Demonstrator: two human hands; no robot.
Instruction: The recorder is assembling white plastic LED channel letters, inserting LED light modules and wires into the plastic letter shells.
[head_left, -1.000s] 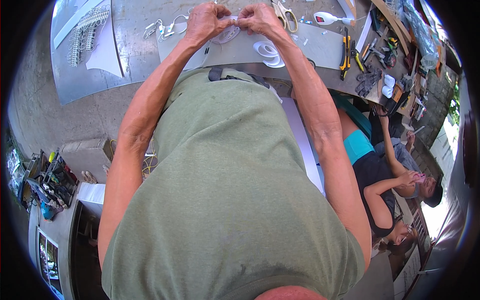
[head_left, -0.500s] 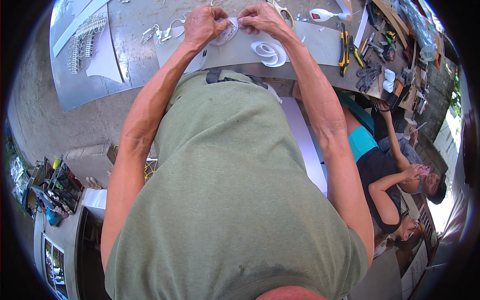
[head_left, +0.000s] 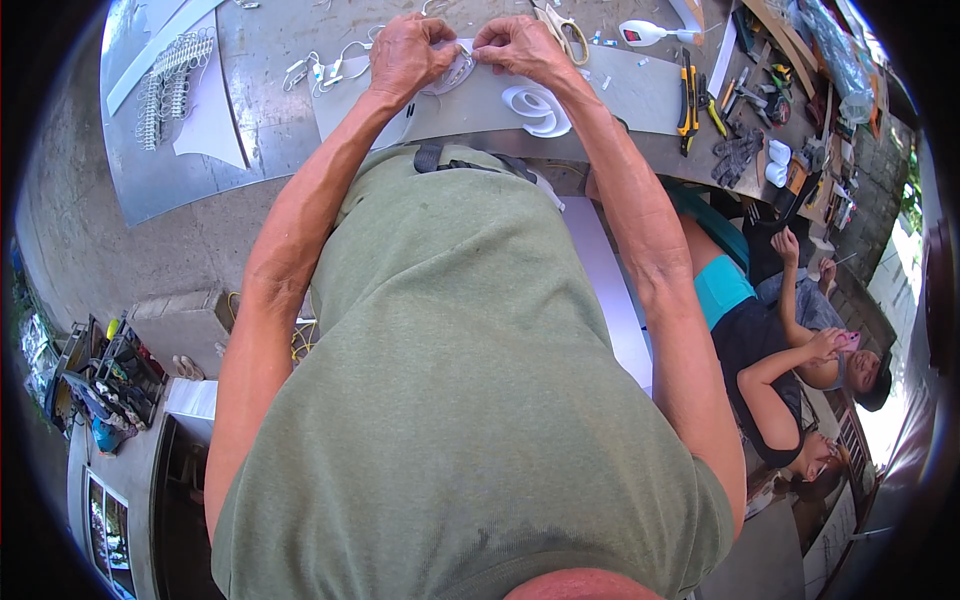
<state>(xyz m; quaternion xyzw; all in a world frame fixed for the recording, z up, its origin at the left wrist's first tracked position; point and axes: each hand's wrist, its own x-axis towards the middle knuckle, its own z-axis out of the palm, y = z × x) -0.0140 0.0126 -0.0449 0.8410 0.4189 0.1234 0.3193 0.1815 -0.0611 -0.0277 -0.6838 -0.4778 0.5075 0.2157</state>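
Both my hands meet over the table at the top of the view, above a white rounded hollow piece (head_left: 455, 78) with small light modules inside. My left hand (head_left: 408, 58) is closed in a pinch at its left edge. My right hand (head_left: 520, 48), also pinching, is at its right edge. Whatever the fingertips hold is too small to make out. A white looped piece (head_left: 538, 110) lies near my right forearm, on a pale sheet (head_left: 620, 95). Wired light modules (head_left: 325, 72) trail left of my left hand. Beyond my right hand lie scissors (head_left: 575, 42).
A white bottle (head_left: 645, 33) and yellow-black cutter (head_left: 688, 100) lie to the right. Farther right are a grey glove (head_left: 738, 155) and jumbled tools. Several strung modules (head_left: 178, 85) lie at far left. Two people sit at right, one holding a pink phone (head_left: 848, 341).
My right hand has shifted slightly left and down, nearer the left fingertips. At the right, a seated person's hand has moved back from the table edge.
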